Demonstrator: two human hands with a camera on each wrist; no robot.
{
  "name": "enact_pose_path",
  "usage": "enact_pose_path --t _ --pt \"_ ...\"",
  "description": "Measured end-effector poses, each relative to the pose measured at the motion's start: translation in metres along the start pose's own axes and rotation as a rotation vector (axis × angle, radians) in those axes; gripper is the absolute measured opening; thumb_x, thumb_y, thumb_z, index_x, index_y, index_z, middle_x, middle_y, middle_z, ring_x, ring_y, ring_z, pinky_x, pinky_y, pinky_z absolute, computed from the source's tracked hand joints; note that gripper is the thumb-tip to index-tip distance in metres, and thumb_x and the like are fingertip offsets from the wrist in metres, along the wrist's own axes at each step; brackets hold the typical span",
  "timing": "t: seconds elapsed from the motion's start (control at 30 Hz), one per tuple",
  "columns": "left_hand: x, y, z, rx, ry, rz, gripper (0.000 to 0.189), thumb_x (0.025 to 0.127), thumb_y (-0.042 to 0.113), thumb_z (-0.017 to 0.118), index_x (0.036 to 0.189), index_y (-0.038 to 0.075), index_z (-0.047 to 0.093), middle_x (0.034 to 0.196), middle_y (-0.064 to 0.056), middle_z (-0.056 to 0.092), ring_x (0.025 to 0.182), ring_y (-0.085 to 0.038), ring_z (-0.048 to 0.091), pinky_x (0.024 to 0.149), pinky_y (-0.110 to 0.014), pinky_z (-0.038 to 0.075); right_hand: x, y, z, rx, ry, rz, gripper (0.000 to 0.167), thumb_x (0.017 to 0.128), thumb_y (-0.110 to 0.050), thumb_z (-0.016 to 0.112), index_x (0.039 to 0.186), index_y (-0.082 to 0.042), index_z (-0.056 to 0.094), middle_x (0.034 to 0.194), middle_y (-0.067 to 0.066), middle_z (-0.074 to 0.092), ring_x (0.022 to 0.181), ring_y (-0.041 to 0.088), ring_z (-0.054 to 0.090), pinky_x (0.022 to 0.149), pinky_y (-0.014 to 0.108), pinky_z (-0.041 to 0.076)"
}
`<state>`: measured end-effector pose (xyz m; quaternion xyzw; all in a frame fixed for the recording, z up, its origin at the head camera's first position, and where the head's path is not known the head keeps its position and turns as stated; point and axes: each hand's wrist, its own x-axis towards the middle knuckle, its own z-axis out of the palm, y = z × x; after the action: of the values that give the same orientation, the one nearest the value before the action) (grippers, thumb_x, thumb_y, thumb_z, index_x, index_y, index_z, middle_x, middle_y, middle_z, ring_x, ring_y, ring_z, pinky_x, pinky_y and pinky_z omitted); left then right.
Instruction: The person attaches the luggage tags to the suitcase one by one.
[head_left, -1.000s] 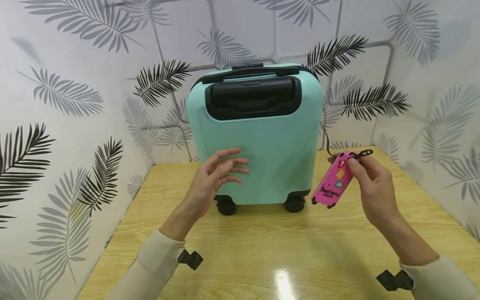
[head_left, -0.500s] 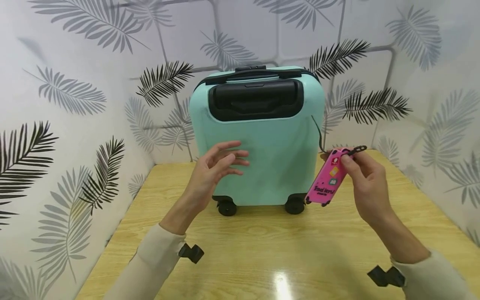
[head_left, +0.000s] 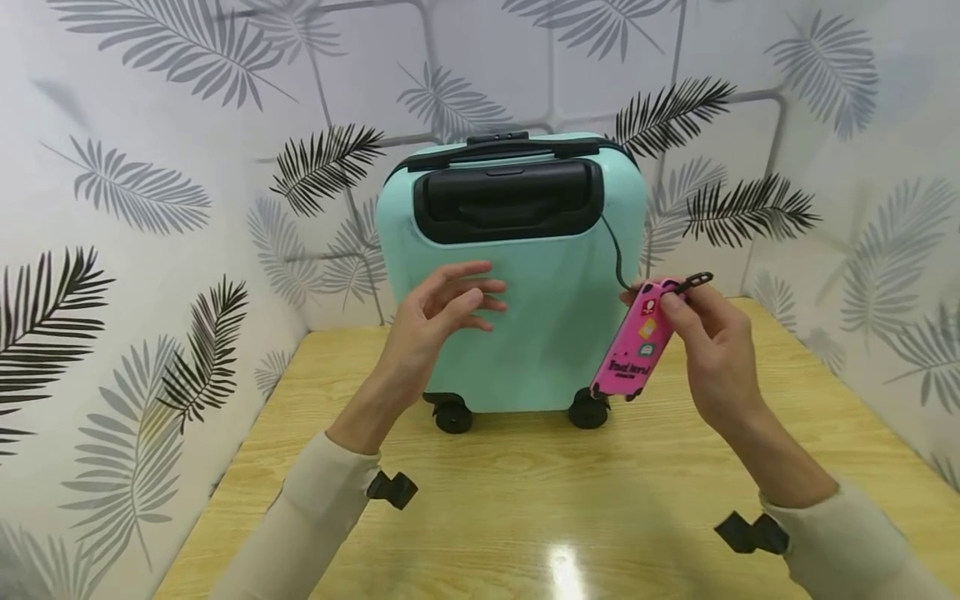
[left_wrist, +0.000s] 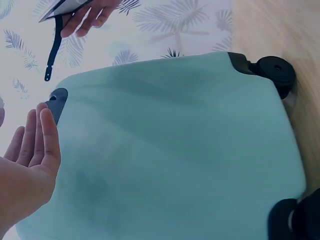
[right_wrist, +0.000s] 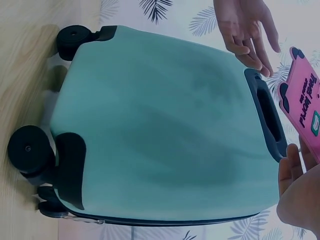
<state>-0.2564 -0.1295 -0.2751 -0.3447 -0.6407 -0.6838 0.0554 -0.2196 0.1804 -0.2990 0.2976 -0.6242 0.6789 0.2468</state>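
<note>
A pink luggage tag (head_left: pixel 636 342) with small stickers and dark corners hangs tilted from my right hand (head_left: pixel 712 346), whose thumb and fingers pinch its upper end. Its black strap (head_left: pixel 618 250) runs loose on both sides of that grip, one end reaching up and left. Behind both hands stands a mint-green suitcase (head_left: pixel 517 333), upright, its black carry handle (head_left: pixel 502 150) along the top. My left hand (head_left: pixel 427 325) hovers in front of the suitcase with relaxed fingers and holds nothing. In the right wrist view the luggage tag (right_wrist: pixel 302 95) shows partly, cut by the frame edge.
The suitcase stands on black wheels (head_left: pixel 453 417) on a wooden table (head_left: pixel 495 500). Close behind it and at both sides rise walls (head_left: pixel 150 292) with a leaf pattern. A combination lock (head_left: pixel 497 137) sits on the suitcase's top edge.
My right hand has moved left and slightly up with the luggage tag, bringing the strap in front of the suitcase. My left hand has shifted a little up and right, still holding nothing.
</note>
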Motion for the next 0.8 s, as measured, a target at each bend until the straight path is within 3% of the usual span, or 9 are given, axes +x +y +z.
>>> enact_pose_path --t 0.27,0.53,0.8 --pt "0.012 0.010 0.006 -0.006 -0.012 0.023 0.042 0.106 0.019 0.057 0.145 0.003 0.055 0.130 -0.013 0.069 0.114 -0.030 0.069 0.092 -0.041 0.058 0.008 -0.003 0.011 0.075 0.015 -0.032 0.022 0.109 -0.008 0.050 0.119 0.002 0.066 0.116 0.009 0.076 0.112 0.021 0.072 0.091 0.025 0.050" --pt "0.021 0.015 0.012 0.000 -0.025 0.057 0.036 0.107 0.016 0.058 0.142 0.008 0.059 0.128 -0.012 0.070 0.112 -0.029 0.070 0.091 -0.041 0.059 0.015 -0.006 0.022 0.111 0.036 -0.053 0.022 0.109 -0.009 0.051 0.118 0.002 0.067 0.112 0.010 0.076 0.108 0.022 0.073 0.087 0.026 0.051" --pt "0.030 0.031 0.016 0.078 -0.056 0.122 0.038 0.106 0.018 0.060 0.143 0.011 0.059 0.127 -0.012 0.071 0.109 -0.029 0.071 0.089 -0.041 0.058 0.021 -0.011 0.035 0.156 0.042 -0.043 0.021 0.108 -0.011 0.051 0.116 0.000 0.067 0.112 0.014 0.076 0.108 0.026 0.072 0.088 0.028 0.050"
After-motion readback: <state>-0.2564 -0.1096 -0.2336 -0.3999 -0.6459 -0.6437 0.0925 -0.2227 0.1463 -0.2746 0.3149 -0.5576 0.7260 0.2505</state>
